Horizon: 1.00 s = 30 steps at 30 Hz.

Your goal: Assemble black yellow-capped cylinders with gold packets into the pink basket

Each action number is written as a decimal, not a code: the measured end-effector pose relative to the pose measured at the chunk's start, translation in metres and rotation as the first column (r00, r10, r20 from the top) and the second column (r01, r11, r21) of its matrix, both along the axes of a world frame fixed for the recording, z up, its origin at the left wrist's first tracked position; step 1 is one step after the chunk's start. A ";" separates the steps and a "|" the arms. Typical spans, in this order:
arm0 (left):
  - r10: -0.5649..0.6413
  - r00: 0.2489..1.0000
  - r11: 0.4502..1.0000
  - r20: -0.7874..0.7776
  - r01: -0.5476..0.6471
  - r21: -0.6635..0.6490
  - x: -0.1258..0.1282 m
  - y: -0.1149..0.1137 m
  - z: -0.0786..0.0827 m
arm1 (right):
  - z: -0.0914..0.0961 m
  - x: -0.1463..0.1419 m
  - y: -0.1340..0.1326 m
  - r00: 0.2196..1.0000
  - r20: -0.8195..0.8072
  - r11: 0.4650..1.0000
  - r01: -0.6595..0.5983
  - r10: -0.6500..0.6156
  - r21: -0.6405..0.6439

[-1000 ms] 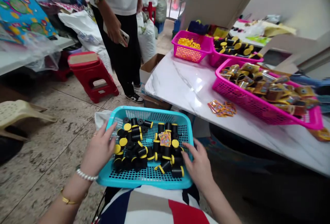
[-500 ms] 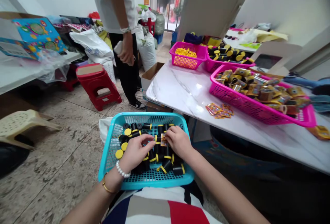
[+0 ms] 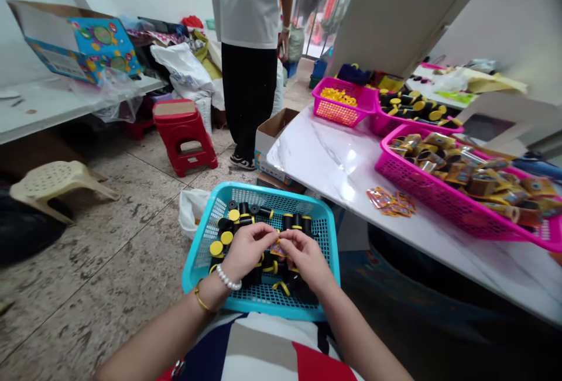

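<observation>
Over the blue plastic basket [image 3: 327, 223], my left hand [image 3: 251, 250] and my right hand [image 3: 309, 257] meet fingertip to fingertip. Both pinch a small orange printed label [image 3: 276, 249], partly hidden by the fingers. Below them lie several black cylinders with yellow caps, such as a yellow cap [image 3: 216, 248] near my left wrist and a black cylinder [image 3: 306, 225] beyond my right hand. A loose black disc [image 3: 254, 209] rests at the far side of the basket. The basket sits close against my lap.
To the right, a white marble-patterned table [image 3: 327, 170] bears a pile of printed labels [image 3: 391, 202] and a long pink basket [image 3: 421, 194] of wrapped pieces. Behind stand a smaller pink basket [image 3: 336, 115], a red stool [image 3: 184, 138], an open carton [image 3: 274, 129] and a person [image 3: 250, 65].
My hands have come together: the left fingers, apart before, now close at the label that my right hand held. The person has moved right and turned away. The view has shifted left.
</observation>
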<state>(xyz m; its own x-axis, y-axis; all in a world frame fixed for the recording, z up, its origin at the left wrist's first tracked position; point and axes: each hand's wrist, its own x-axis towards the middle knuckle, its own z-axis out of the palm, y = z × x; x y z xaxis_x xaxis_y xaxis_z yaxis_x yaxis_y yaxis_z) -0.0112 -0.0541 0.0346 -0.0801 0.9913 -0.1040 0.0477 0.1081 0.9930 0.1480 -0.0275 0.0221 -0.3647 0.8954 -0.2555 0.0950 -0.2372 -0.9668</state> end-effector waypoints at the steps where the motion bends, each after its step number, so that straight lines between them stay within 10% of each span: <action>1: 0.018 1.000 1.000 0.010 -0.018 0.001 0.001 0.000 0.000 | -0.001 -0.001 -0.001 0.999 -0.044 0.997 0.027 -0.030 -0.066; 7: 0.029 0.999 1.000 0.042 -0.030 0.008 0.006 -0.003 -0.003 | -0.009 0.001 -0.007 0.983 -0.173 0.981 0.026 -0.061 -0.195; 15: 0.202 0.979 0.979 0.031 -0.203 0.016 0.010 -0.020 0.001 | -0.014 -0.007 -0.018 0.964 -0.119 0.971 0.239 -0.240 -0.018; 25: 0.179 0.972 0.970 -0.150 -0.149 0.191 0.012 -0.028 0.007 | -0.011 -0.011 -0.028 0.980 0.051 0.966 0.178 -0.190 0.186; 30: 0.191 0.976 0.980 -0.103 -0.184 0.079 0.010 -0.030 0.000 | -0.017 -0.011 -0.031 0.976 0.060 0.949 0.188 -0.209 0.254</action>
<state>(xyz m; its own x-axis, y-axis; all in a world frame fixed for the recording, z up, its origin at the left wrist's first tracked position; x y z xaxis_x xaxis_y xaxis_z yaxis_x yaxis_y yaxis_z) -0.0010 -0.0842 0.0341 -0.2722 0.9621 -0.0169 0.1418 0.0574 0.9882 0.1373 -0.0586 0.0047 -0.1595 0.9864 -0.0405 0.1543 -0.0156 -0.9879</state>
